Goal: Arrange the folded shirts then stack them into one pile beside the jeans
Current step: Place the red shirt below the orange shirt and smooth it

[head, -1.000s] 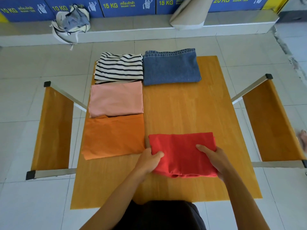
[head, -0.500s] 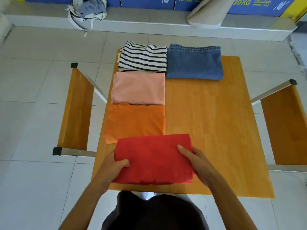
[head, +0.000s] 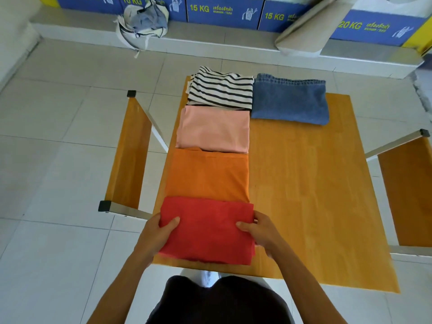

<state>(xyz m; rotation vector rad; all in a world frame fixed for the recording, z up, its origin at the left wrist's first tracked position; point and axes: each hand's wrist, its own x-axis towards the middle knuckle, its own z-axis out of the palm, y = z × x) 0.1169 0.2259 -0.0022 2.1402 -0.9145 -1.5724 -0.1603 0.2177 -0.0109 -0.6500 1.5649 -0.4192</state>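
Observation:
A folded red shirt (head: 208,230) lies at the near left of the wooden table (head: 304,195). My left hand (head: 156,235) grips its left edge and my right hand (head: 259,230) grips its right edge. Its far edge slightly overlaps a folded orange shirt (head: 208,175). Beyond that lie a folded pink shirt (head: 214,129) and a folded black-and-white striped shirt (head: 222,91), all in one column along the table's left side. Folded blue jeans (head: 291,99) sit to the right of the striped shirt at the far edge.
Wooden benches flank the table, one on the left (head: 129,153) and one on the right (head: 409,190). A cloth bag (head: 142,22) rests on a ledge in front of blue panels marked with weights. The floor is tiled.
Both hands have carried the red shirt from the table's near middle to the left, bringing it in line below the orange shirt. The camera view has shifted with the move.

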